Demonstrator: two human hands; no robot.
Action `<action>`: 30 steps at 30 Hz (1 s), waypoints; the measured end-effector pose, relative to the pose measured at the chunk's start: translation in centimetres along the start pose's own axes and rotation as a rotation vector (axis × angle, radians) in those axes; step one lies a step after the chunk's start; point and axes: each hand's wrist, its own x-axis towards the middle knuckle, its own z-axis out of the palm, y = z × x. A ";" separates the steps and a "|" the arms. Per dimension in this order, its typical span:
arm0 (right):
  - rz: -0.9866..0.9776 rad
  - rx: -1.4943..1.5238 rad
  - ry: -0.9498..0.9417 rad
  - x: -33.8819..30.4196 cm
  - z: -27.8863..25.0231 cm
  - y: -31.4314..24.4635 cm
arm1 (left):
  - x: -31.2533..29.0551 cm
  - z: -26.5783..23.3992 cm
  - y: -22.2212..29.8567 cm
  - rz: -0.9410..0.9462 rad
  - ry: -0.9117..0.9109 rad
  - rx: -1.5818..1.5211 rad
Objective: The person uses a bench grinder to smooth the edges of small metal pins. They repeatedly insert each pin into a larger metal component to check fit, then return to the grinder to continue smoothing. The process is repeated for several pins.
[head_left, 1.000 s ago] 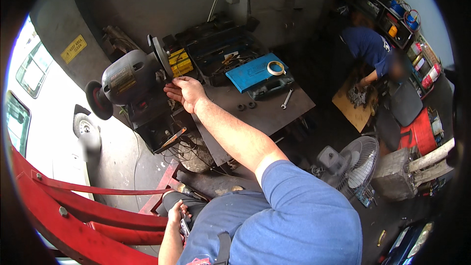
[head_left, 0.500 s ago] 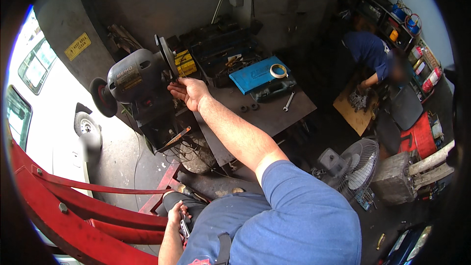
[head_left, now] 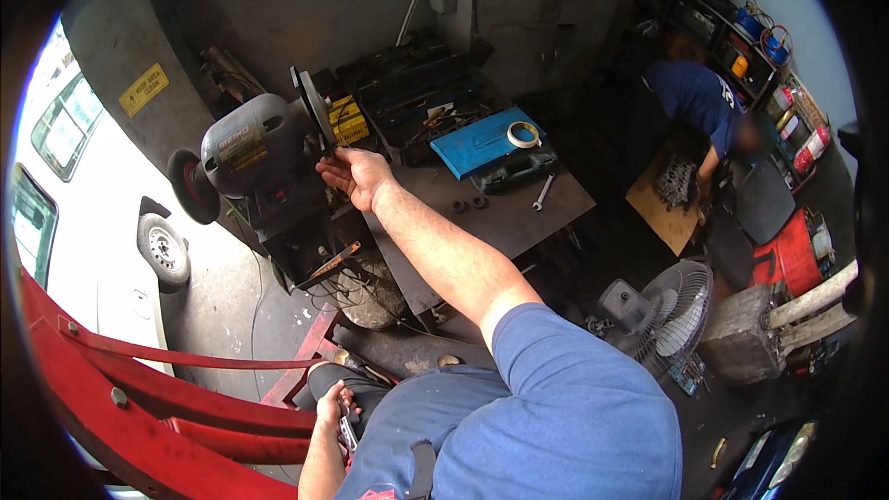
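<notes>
My right arm reaches forward to the bench grinder, a grey motor with a wheel at each end. At the lower edge of its right-hand wheel is my right hand, palm partly up and fingers stretched out; whether the fingertips touch the wheel or guard, I cannot tell. No object shows in that hand. Low beside my body, my left hand is closed around a shiny metal tool, mostly hidden by the fingers and too small to name.
A metal table bears a blue case, tape roll and wrench. Red steel beams cross at left. A fan stands right. Another person handles a metal part on cardboard.
My hands keep nearly the same pose. The whole view has shifted slightly. The other person's hand has moved to the right side of the metal part.
</notes>
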 end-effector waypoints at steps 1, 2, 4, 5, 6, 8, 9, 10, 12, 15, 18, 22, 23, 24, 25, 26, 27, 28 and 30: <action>-0.013 -0.049 0.012 0.0 0.0 0.0 | 0.0 0.0 0.0 0.001 -0.001 0.001; -0.025 -0.097 0.023 0.0 -0.1 -0.1 | 0.1 0.0 0.1 -0.001 -0.001 0.004; -0.060 -0.193 0.046 0.0 -0.1 -0.2 | 0.2 0.0 0.1 -0.004 0.000 0.008; -0.083 -0.242 0.057 0.1 -0.1 -0.2 | 0.4 0.0 0.1 -0.003 0.005 0.009; -0.109 -0.290 0.063 0.1 -0.2 -0.2 | 0.5 -0.1 0.0 -0.002 0.009 0.011; -0.117 -0.292 0.083 0.3 -0.2 -0.1 | 0.9 -0.2 0.0 -0.002 0.011 0.009; -0.123 -0.293 0.090 0.4 -0.3 -0.1 | 1.0 -0.2 0.0 -0.003 0.008 0.006; -0.117 -0.281 0.092 0.5 -0.3 0.0 | 1.2 -0.3 0.0 -0.010 0.008 0.010; -0.104 -0.258 0.097 0.7 -0.4 0.1 | 1.4 -0.3 0.0 -0.004 0.006 0.009; -0.111 -0.242 0.097 0.9 -0.4 0.2 | 1.5 -0.4 0.1 0.008 -0.002 0.009; -0.107 -0.246 0.106 0.9 -0.4 0.2 | 1.4 -0.3 0.2 0.010 0.003 0.012; -0.097 -0.223 0.116 0.8 -0.3 0.2 | 1.4 -0.1 0.4 0.008 -0.002 0.011; -0.092 -0.216 0.119 0.8 -0.3 0.2 | 1.3 0.0 0.4 0.015 -0.003 0.011; -0.088 -0.209 0.122 0.8 -0.2 0.1 | 1.3 0.0 0.5 0.016 0.002 0.014; -0.085 -0.206 0.125 0.8 -0.2 0.1 | 1.2 0.0 0.5 0.016 0.004 0.022; -0.082 -0.204 0.128 0.8 -0.2 0.1 | 1.2 0.1 0.5 0.022 0.003 0.017; -0.080 -0.201 0.129 0.8 -0.2 0.1 | 1.2 0.1 0.5 0.027 0.000 0.016; -0.080 -0.205 0.129 0.8 -0.1 0.1 | 1.1 0.1 0.5 0.029 -0.005 0.017; -0.082 -0.215 0.131 0.9 -0.1 0.0 | 1.2 0.1 0.5 0.025 0.008 0.018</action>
